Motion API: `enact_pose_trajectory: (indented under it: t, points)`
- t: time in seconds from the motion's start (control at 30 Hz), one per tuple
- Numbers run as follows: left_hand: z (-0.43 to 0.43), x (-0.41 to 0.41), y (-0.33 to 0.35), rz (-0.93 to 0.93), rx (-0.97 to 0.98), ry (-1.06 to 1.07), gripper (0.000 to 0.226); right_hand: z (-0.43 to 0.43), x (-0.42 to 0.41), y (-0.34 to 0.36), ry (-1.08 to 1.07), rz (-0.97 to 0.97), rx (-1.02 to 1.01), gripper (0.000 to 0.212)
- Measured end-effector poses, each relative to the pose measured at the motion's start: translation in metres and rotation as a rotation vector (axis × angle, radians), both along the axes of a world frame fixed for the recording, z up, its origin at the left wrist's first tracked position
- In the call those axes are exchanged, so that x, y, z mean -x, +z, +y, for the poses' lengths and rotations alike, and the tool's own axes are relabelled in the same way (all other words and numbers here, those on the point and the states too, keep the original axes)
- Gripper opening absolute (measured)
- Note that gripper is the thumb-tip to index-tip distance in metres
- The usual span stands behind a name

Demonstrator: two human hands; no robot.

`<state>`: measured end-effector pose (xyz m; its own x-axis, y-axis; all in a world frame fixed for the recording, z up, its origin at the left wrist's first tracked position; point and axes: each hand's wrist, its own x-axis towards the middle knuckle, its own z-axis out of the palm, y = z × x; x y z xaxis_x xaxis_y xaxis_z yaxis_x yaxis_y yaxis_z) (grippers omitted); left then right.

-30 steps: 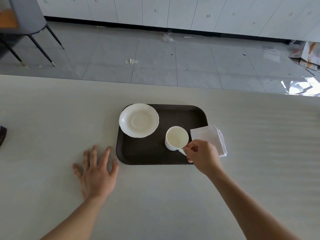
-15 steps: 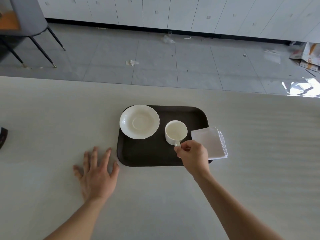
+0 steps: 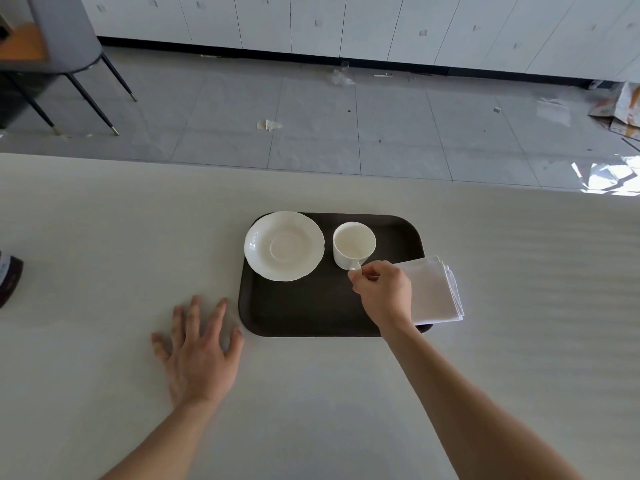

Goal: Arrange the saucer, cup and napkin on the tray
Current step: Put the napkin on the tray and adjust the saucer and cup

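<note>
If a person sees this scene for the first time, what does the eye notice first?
First, the dark tray mid-table, with the white saucer at its far left. Beside it stands the white cup, its handle pinched by the right hand. The left hand lies flat on the table.

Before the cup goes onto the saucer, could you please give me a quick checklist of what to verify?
1. Right hand grip on the cup handle: ok, fingers pinch it.
2. Saucer bare and ready: ok, though its far-left rim overhangs the tray edge.
3. Cup upright and empty: ok.
4. Cup lifted off the tray: cannot tell.
5. Left hand clear of the tray: ok, flat on the table.
6. Napkin fully on the tray: not ok, it overhangs the right edge.
</note>
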<state>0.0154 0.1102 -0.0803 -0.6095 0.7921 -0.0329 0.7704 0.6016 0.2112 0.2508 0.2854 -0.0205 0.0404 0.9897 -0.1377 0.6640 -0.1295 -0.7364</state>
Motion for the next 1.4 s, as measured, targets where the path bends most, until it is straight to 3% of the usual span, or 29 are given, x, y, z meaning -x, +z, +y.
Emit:
enact_pose_trajectory:
  t: [1.4]
  points:
    - [-0.001,0.003,-0.009,0.022,0.001,-0.002,0.063,-0.001,0.007,-0.002,0.044,0.026,-0.097,0.013]
